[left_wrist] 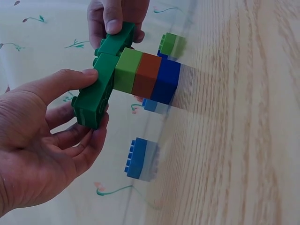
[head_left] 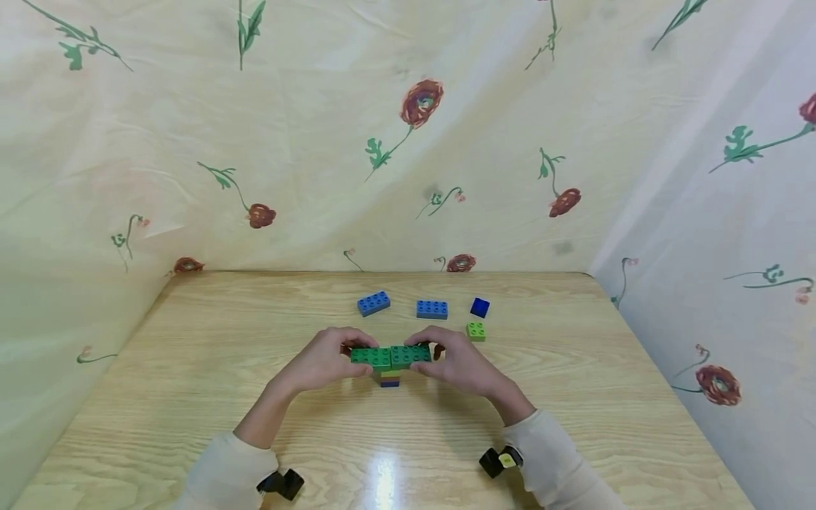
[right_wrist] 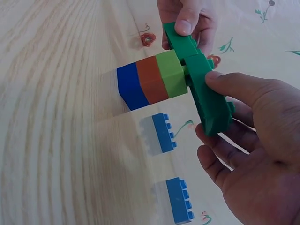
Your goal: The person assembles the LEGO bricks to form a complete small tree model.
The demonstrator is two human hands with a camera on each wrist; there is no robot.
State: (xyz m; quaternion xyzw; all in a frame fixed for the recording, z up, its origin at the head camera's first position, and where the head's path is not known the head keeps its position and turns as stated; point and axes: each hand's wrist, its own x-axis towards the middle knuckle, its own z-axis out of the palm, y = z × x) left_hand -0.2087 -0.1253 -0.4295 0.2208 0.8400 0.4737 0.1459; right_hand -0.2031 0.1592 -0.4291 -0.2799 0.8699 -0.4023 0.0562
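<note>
Two green eight-stud toy bricks lie end to end across the top of a small stack. The stack has a lime brick (left_wrist: 126, 72), an orange-brown brick (left_wrist: 146, 77) and a dark blue brick (left_wrist: 166, 80) at the bottom, standing on the table. My left hand (head_left: 321, 361) pinches the left green brick (head_left: 370, 359) between thumb and fingers. With my right hand (head_left: 462, 365) I grip the right green brick (head_left: 408, 355) by its outer end. In the right wrist view, a stud shows in a slight gap between the lime brick and the right green brick (right_wrist: 208, 96).
Behind the hands lie two blue eight-stud bricks (head_left: 373, 304), a small dark blue brick (head_left: 480, 307) and a lime four-stud brick (head_left: 476, 331). The wooden table (head_left: 223, 340) meets a flowered cloth (head_left: 306, 177) at the back and sides.
</note>
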